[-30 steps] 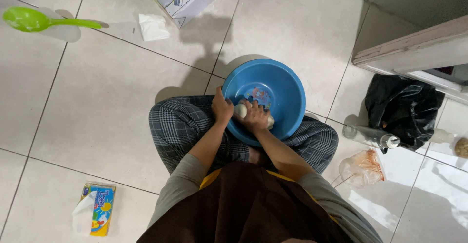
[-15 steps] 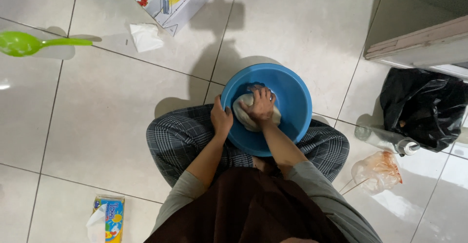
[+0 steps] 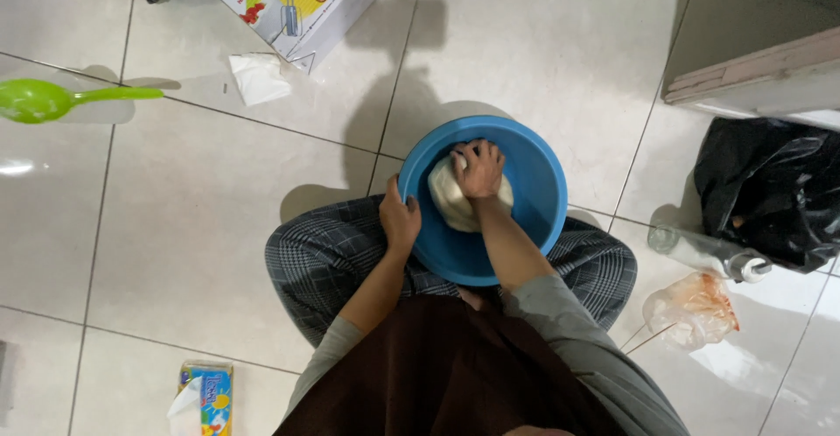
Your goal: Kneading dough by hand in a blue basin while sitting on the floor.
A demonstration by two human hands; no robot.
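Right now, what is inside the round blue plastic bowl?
Inside the round blue plastic bowl lies a pale lump of dough. The right hand presses on top of it and covers part of it. The left hand grips the rim. The bowl's bottom under the dough is hidden.

The person wears grey long sleeves pushed up toward the elbows, a dark brown apron or overgarment down the front, and grey-and-black checked trousers, while the left hand point(image 3: 400, 219) and right hand point(image 3: 477, 169) are bare, the right with what may be a ring.
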